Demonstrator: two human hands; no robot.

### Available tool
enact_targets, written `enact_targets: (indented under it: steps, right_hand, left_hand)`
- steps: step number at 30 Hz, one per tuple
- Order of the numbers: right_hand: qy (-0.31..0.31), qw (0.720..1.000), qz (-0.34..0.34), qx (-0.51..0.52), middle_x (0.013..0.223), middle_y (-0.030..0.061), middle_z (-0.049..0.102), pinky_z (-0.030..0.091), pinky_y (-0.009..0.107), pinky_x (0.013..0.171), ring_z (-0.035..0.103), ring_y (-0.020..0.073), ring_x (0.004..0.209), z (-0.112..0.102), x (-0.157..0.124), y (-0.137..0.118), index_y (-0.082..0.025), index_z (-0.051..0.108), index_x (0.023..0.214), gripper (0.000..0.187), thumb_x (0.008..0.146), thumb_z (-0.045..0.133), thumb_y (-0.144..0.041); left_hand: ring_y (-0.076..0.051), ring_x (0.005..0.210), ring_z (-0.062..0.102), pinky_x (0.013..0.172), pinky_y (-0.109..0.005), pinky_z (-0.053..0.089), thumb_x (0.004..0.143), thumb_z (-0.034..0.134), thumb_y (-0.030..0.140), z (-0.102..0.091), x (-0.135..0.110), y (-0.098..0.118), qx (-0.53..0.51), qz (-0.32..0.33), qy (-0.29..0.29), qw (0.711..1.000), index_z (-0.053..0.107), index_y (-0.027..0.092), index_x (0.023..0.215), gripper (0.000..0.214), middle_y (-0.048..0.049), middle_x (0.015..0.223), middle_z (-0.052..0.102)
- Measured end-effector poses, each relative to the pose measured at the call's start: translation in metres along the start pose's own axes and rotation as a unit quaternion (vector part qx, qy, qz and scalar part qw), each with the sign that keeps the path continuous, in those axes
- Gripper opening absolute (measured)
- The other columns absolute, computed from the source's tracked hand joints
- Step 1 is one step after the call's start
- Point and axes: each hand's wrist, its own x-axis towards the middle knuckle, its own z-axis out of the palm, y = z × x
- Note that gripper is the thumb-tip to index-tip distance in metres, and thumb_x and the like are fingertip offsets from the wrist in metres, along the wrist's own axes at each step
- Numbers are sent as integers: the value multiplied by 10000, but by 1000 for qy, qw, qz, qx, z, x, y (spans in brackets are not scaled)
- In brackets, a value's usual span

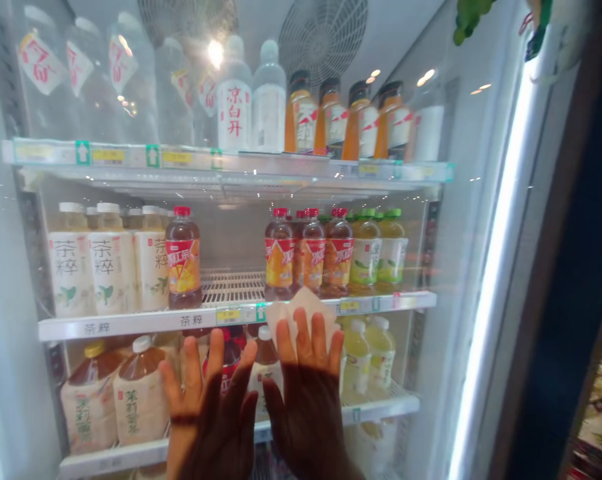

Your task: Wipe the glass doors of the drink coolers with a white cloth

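A: Where is the pale cloth (307,299) kept?
B: Under the right hand (307,393), against the glass door (231,243); its fingers are spread.
A: And the left hand (208,408)?
B: It is raised just to the left, fingers spread; whether the glass is touched cannot be told. On the far side, bottles (279,259) are lined up on shelves (151,323).

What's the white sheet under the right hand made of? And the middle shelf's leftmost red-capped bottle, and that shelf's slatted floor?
The white sheet looks matte and thin, maybe paper tissue or cloth; I can't tell which. The bottle seems smooth, clear plastic: dark drink shows through. The slatted floor is perhaps coated metal: its pale bars look thin and stiff.
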Motion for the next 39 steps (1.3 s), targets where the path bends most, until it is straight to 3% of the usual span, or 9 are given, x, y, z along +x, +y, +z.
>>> enact_targets:
  steps: [4, 6, 9, 15, 20, 26, 32, 36, 39]
  right_hand:
    - [28, 1000, 2, 0, 1670, 160, 289, -4, 580, 1276, 31, 327, 1597, -6, -13, 38, -69, 89, 1630, 688, 1028, 315, -313]
    - [24, 999, 19, 13, 1710, 140, 171, 6, 586, 1278, 10, 320, 1599, -14, -7, 63, -84, 75, 1633, 679, 1040, 289, -336]
    - [21, 999, 42, 27, 1717, 130, 138, 61, 621, 1270, 26, 316, 1599, -25, -1, 101, -108, 87, 1634, 658, 1050, 273, -349]
    - [24, 1000, 16, 11, 1726, 149, 22, -35, 561, 1285, 1, 348, 1594, -30, -43, 150, -45, 96, 1623, 695, 1052, 293, -389]
    - [31, 998, 53, 24, 1723, 154, 24, 41, 637, 1269, 2, 340, 1595, -42, -32, 193, -90, 85, 1631, 678, 1051, 315, -355]
    - [17, 998, 55, -2, 1714, 193, 26, 87, 711, 1240, 2, 371, 1590, -42, -52, 220, -69, 57, 1628, 728, 1039, 348, -384]
    - [53, 989, 131, 35, 1723, 153, 21, 136, 789, 1187, 6, 401, 1583, -50, -19, 237, -154, 18, 1642, 684, 1053, 201, -450]
    - [49, 991, 122, 25, 1717, 180, -9, 116, 812, 1169, 12, 420, 1581, -45, -26, 233, -134, 3, 1639, 718, 1047, 278, -434]
    - [43, 992, 116, 14, 1721, 153, -47, 97, 804, 1177, -34, 406, 1582, -47, -15, 249, -150, -19, 1639, 728, 1048, 234, -491]
  left_hand:
    - [-343, 1592, 4, 1269, -646, -5, 894, 590, 147, 19, 15, 37, -19, -11, 6, 1000, 206, 319, 1612, 833, -68, 1723, 40]
    - [-333, 1594, 13, 1261, -659, -3, 903, 600, 172, 26, 25, 56, -32, -23, 17, 999, 205, 344, 1608, 825, -51, 1723, 48]
    - [-332, 1595, 16, 1256, -661, -10, 918, 613, 233, 35, 40, 85, -55, -33, 42, 997, 208, 346, 1606, 805, -46, 1723, 52]
    - [-300, 1599, -17, 1275, -591, -34, 930, 599, 255, 48, 60, 140, -59, -5, 43, 997, 197, 328, 1611, 793, -33, 1725, 20]
    - [-296, 1600, -10, 1281, -574, -42, 933, 609, 326, 57, 72, 174, -72, -3, 32, 997, 183, 345, 1612, 802, -11, 1727, 20]
    - [-291, 1600, -9, 1276, -598, -44, 940, 585, 269, 63, 79, 174, -38, -12, 51, 998, 154, 339, 1618, 806, -25, 1727, 28]
    - [-309, 1596, -49, 1264, -616, -84, 950, 572, 325, 63, 77, 164, -48, -27, 35, 998, 148, 366, 1614, 788, 1, 1727, -6]
    - [-308, 1598, -33, 1274, -595, -73, 956, 559, 332, 62, 74, 156, -31, -33, 41, 998, 134, 368, 1615, 785, 13, 1729, -5]
    - [-309, 1597, -39, 1274, -590, -69, 943, 579, 346, 57, 72, 149, -20, -17, 35, 999, 128, 360, 1617, 812, -1, 1730, -16]
